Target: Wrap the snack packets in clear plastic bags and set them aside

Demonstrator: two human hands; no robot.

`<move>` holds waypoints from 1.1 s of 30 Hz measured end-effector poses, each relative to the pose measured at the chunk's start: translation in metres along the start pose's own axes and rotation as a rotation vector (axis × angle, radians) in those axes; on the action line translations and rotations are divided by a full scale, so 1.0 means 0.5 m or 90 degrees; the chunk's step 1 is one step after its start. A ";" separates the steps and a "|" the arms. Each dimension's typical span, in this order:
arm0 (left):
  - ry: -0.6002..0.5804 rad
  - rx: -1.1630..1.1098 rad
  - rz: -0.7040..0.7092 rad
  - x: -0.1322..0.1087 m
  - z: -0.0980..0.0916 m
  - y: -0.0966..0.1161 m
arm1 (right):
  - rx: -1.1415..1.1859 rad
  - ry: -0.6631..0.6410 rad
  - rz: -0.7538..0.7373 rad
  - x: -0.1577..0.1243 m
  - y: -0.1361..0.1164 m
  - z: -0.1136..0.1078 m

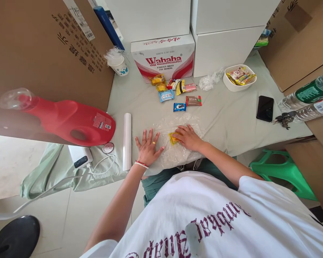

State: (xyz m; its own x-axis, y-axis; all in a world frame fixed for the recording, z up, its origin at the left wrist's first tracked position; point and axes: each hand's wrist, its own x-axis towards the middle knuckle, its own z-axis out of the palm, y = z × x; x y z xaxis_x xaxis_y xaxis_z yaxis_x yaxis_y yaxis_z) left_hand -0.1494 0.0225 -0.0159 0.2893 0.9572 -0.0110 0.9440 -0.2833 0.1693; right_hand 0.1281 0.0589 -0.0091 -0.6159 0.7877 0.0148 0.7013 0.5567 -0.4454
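Observation:
A sheet of clear plastic film (pixel 174 156) lies spread and wrinkled on the cloth-covered table. Flat against its left edge rests my left hand (pixel 147 148), fingers spread and holding nothing. My right hand (pixel 187 138) is on the film with its fingers over a small yellow snack packet (pixel 173 139), part of which is hidden under them. Beyond the film lie a blue cookie packet (pixel 179 107), a brown packet (pixel 193 100), a light-blue packet (pixel 166 95) and several other wrapped snacks (pixel 181 87). A white roll (pixel 127 141) lies left of my left hand.
A Wahaha carton (pixel 164 59) stands at the back, with crumpled plastic (pixel 211 80) and a white snack bowl (pixel 239 87) to its right. A phone (pixel 265 108), keys (pixel 285 119) and bottles (pixel 312 93) lie at right. A red jug (pixel 78 120) lies left, near a cup (pixel 118 64).

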 end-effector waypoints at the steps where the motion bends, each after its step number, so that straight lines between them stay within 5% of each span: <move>1: 0.030 -0.008 0.012 -0.008 -0.005 0.001 | 0.005 -0.006 -0.005 -0.005 0.001 0.000; 3: 0.038 -0.040 0.085 -0.029 -0.017 0.001 | 0.034 0.031 -0.032 -0.032 0.008 -0.007; 7: -0.107 -0.157 0.256 -0.071 -0.024 -0.001 | 0.121 0.104 -0.109 -0.135 0.035 -0.033; 11: -0.143 -0.239 0.258 -0.088 -0.007 -0.006 | 0.141 0.037 -0.115 -0.226 0.065 -0.028; 14: -0.119 -0.319 0.229 -0.076 0.002 -0.011 | 0.172 0.049 -0.084 -0.237 0.082 -0.020; 19: -0.068 -0.461 0.147 -0.033 -0.005 -0.024 | 0.233 0.008 -0.019 -0.169 0.097 -0.064; 24: 0.000 -0.434 -0.049 0.033 -0.013 -0.020 | 0.258 -0.008 0.105 -0.084 0.125 -0.130; 28: 0.039 -0.295 -0.176 0.095 -0.007 0.004 | 0.051 -0.096 0.212 -0.013 0.149 -0.159; 33: 0.081 -0.214 -0.255 0.126 0.003 0.029 | -0.111 -0.034 0.171 0.091 0.138 -0.154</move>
State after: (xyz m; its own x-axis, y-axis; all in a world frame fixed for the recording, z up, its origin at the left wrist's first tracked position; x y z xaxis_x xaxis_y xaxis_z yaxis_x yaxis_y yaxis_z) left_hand -0.1170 0.0787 -0.0155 -0.1249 0.9919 -0.0232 0.8676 0.1206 0.4824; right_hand 0.1761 0.1535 0.0297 -0.4149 0.9002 -0.1323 0.8897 0.3709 -0.2661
